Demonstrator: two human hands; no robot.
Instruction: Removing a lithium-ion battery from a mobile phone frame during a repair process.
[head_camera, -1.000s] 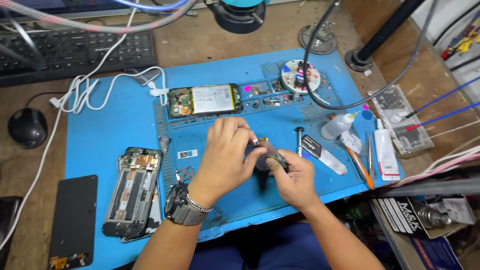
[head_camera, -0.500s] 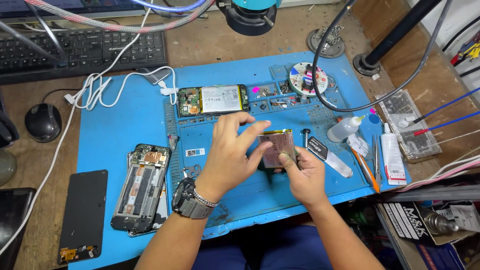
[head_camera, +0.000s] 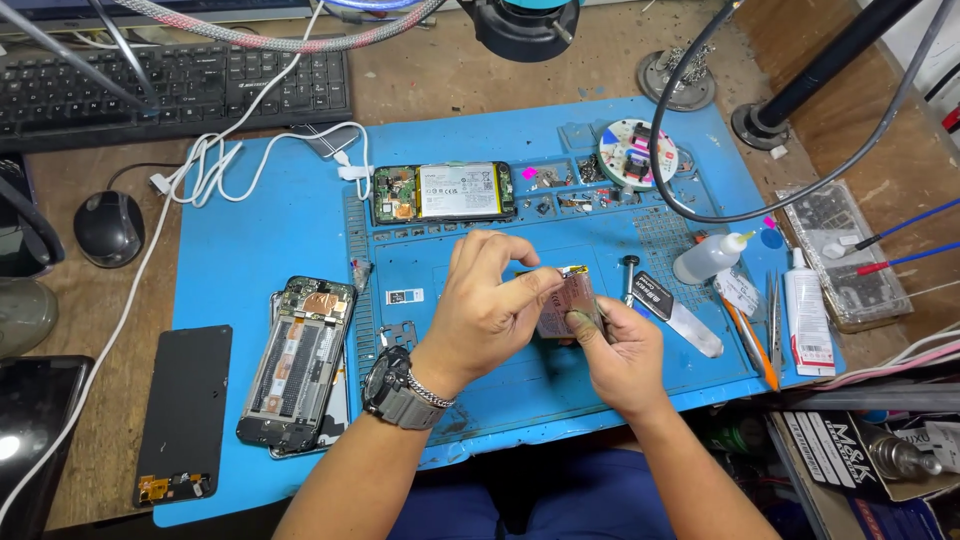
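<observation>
Both my hands meet over the middle of the blue work mat (head_camera: 270, 230). My left hand (head_camera: 485, 305), with a grey wristwatch, pinches the top edge of a small flat brownish phone part (head_camera: 567, 298) between thumb and forefinger. My right hand (head_camera: 620, 355) grips the same part from below and behind. The part is tilted upright above the mat. An opened phone with its battery showing (head_camera: 445, 192) lies just beyond my hands. A second opened phone frame (head_camera: 300, 360) lies to the left of my left wrist.
A black screen panel (head_camera: 185, 410) lies at the mat's left edge. A small bottle (head_camera: 708, 260), glue tube (head_camera: 808, 325), tweezers and pry tools sit right. A round parts dish (head_camera: 630, 152), keyboard (head_camera: 170, 85), mouse (head_camera: 108, 226) and white cable (head_camera: 250, 160) lie farther back.
My hands have lifted the part off the mat and turned it upright between them. The view has shifted slightly, bringing the mat's contents lower in frame.
</observation>
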